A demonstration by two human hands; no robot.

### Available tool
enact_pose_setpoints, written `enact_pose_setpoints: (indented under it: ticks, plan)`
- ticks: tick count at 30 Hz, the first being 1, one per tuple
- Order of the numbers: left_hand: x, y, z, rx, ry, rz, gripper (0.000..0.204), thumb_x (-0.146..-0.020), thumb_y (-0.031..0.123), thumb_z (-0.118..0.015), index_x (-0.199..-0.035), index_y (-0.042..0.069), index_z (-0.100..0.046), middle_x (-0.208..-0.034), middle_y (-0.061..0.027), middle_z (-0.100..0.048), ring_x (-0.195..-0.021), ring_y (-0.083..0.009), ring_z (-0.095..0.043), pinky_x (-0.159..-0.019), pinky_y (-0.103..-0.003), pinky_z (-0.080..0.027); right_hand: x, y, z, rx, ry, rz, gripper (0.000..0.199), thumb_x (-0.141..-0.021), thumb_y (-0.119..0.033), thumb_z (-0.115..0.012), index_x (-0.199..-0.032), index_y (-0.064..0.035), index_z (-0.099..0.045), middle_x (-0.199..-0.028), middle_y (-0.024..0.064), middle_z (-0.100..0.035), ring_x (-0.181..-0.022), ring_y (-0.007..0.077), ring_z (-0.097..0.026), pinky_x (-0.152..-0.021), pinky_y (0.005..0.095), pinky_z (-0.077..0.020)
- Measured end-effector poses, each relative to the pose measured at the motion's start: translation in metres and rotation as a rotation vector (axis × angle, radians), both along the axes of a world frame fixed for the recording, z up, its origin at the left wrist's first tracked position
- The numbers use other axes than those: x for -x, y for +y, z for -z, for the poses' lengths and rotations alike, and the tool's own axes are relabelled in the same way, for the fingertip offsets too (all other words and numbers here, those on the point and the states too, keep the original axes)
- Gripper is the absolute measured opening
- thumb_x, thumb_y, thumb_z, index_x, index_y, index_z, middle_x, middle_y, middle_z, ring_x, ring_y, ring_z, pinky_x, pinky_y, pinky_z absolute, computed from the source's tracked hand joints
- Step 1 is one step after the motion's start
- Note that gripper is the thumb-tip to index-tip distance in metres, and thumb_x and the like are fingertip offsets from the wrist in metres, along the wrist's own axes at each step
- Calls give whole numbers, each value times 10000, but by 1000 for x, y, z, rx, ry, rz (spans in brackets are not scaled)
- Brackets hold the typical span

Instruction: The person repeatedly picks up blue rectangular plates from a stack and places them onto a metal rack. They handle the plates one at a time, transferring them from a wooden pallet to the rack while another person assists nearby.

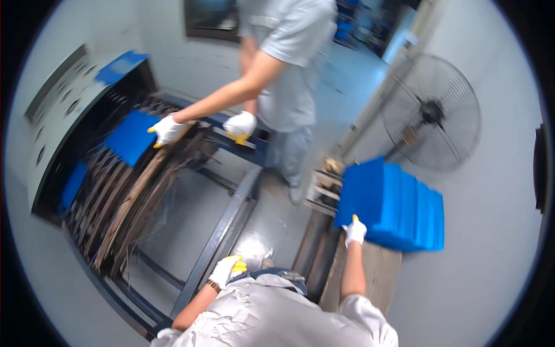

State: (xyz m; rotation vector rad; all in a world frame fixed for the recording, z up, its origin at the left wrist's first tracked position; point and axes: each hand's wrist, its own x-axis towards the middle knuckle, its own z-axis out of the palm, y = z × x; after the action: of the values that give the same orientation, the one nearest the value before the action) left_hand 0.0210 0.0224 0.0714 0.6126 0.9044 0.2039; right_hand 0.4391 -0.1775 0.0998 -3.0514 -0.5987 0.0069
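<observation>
Currently the right hand [355, 231] rests on the near edge of the stack of blue panels [393, 205], fingers closed against it, steadying the stack on the wooden pallet [376, 272]. The left hand [226, 270] hangs loosely curled, holding nothing (a co-worker's gloved hands [167, 129] handle another blue panel [132, 136] at the rack [219, 231]).

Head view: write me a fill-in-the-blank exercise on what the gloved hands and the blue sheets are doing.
1. The person's right hand touches a stack of sheets whose colour is ____.
2. The person's left hand wears a white glove with ____ fingertips.
3. The co-worker's hand rests on a single blue sheet lying on the ____.
4. To the right of the stack stands a round wire-caged ____.

Missing words: blue; yellow; conveyor; fan
</observation>
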Motion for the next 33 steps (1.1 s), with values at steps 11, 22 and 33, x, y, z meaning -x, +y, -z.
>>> enact_pose_setpoints:
  ticks: [11,22,33]
  plan:
    - [21,-3,14,41,-203,-3,292,-823,132,-504,-1061,-35,-484,-967,-153,-567,-843,-199,-567,-766,-290,-461,-23,-7,50,-1382,504,614,312,-762,-240,-582,-907,30,-522,-769,110,-550,-643,205,-519,-528,388,-476]
    - [25,-4,-14,-10,-187,-8,257,-812,115,-527,-1016,-40,-508,-930,-136,-585,-802,-171,-577,-738,-269,-472,-18,0,35,-1459,587,753,217,-832,-225,-467,-924,-31,-502,-781,95,-517,-609,206,-493,-477,372,-471]
    - [25,2,13,29,-123,30,234,-794,120,-545,-969,-31,-509,-891,-142,-568,-797,-212,-568,-704,-309,-477,1,-1,2,-129,85,37,399,-687,-203,-659,-1033,-47,-533,-640,66,-552,-537,170,-504,-557,307,-470]
